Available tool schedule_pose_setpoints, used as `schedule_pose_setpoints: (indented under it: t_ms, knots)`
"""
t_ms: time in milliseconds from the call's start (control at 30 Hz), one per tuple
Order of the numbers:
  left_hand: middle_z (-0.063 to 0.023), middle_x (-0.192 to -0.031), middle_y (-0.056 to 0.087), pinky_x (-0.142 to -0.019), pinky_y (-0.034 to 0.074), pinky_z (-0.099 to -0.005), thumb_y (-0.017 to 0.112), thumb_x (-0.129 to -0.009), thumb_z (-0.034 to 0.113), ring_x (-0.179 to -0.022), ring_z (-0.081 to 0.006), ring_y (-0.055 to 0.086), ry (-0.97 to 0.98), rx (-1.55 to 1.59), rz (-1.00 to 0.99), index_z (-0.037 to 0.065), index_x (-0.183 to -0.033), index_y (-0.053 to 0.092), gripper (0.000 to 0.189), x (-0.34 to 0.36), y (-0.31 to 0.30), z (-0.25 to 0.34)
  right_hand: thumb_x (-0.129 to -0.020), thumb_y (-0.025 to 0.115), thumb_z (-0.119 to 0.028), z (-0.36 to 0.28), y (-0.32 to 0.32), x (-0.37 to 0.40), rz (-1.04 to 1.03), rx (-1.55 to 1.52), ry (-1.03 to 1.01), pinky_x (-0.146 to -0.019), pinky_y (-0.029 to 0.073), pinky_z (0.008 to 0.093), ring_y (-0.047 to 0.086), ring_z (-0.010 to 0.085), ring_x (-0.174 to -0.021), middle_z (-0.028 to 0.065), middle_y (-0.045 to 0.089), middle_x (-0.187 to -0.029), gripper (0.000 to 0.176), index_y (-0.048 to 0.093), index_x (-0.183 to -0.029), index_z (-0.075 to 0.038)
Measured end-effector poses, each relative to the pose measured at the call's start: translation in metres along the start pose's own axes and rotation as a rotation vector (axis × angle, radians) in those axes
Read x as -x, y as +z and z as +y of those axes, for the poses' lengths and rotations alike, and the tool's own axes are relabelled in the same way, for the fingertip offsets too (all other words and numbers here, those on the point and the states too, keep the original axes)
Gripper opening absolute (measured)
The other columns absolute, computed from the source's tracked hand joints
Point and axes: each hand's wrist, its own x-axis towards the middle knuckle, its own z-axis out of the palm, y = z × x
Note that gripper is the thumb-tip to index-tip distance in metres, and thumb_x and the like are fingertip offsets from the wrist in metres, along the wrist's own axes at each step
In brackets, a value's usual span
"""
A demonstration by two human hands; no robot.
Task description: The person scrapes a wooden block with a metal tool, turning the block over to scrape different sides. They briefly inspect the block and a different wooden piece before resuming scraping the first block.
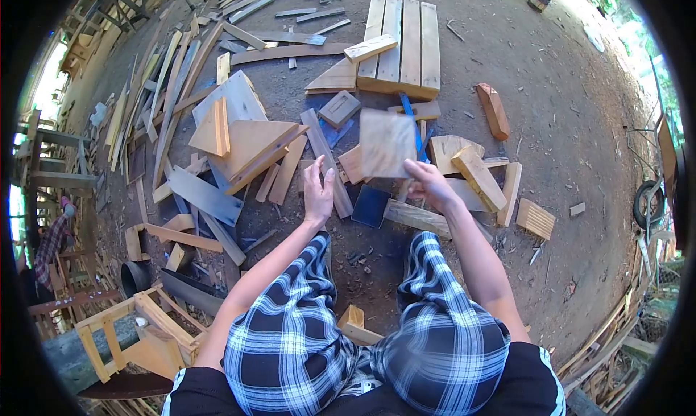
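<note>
Dirt ground [565, 126] strewn with timber offcuts [246, 144]. Left hand [317, 191] is open, fingers up, empty. Wood panel [388, 143] is blurred, near-square with no clear long axis, face tilted towards the camera, raised over the scraps. Right hand [429, 185] pinches its lower-right corner.

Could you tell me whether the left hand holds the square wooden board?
No, the right hand holds the blurred square wooden board; the left hand is open and empty.
</note>
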Motion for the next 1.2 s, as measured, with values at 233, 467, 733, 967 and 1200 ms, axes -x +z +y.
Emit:
schedule_pose_setpoints:
  t_ms: [233,467,733,967,1200]
  knots:
    - [-0.0181,-0.143,0.029,-0.113,0.022,-0.0474,0.076,-0.072,0.046,-0.134,-0.0337,0.029,0.092,-0.22,-0.259,0.004,-0.149,0.02,0.103,0.0,-0.006,0.009,-0.092,0.061,-0.043,0.008,-0.007,0.002,0.062,0.034,0.062,-0.059,0.053,0.0242,0.056,0.0059,-0.06,0.0004,0.062,-0.088,0.039,0.06,-0.106,-0.006]
    - [-0.0139,-0.147,0.027,-0.111,0.013,-0.0622,0.083,-0.056,0.054,-0.14,-0.0302,0.022,0.337,-0.717,-0.369,0.007,-0.149,0.017,0.124,-0.029,0.024,0.04,-0.092,0.063,-0.036,0.021,-0.032,0.019,0.136,-0.351,0.015,-0.066,0.056,0.0252,0.058,0.0055,-0.062,-0.0017,0.066,-0.088,0.032,0.06,-0.109,-0.01]
    - [-0.0147,-0.11,0.049,-0.093,0.037,-0.0513,0.085,-0.06,0.036,-0.1,-0.0334,0.052,0.365,-0.914,-0.376,0.02,-0.152,0.016,0.116,-0.048,0.064,0.044,-0.094,0.061,-0.035,0.018,-0.039,0.026,0.164,-0.388,0.004,-0.067,0.054,0.0254,0.057,0.005,-0.063,-0.0033,0.067,-0.087,0.025,0.061,-0.104,-0.012]
    - [-0.016,-0.109,0.049,-0.086,0.041,-0.0491,0.083,-0.062,0.029,-0.098,-0.0349,0.054,0.267,-0.91,-0.43,0.024,-0.152,0.017,0.112,-0.049,0.065,0.044,-0.094,0.061,-0.033,0.024,-0.037,0.013,0.109,-0.373,-0.027,-0.066,0.054,0.0242,0.059,0.0052,-0.065,-0.0021,0.067,-0.089,0.026,0.059,-0.108,-0.011]
    - [-0.0211,-0.12,0.047,-0.091,0.044,-0.0535,0.081,-0.064,0.021,-0.107,-0.0396,0.052,0.08,-0.692,-0.55,0.025,-0.149,0.022,0.104,-0.062,0.047,0.06,-0.092,0.063,-0.035,0.029,-0.04,0.02,0.13,-0.326,0.005,-0.067,0.055,0.0253,0.059,0.0063,-0.066,-0.0011,0.065,-0.091,0.032,0.057,-0.109,-0.009]
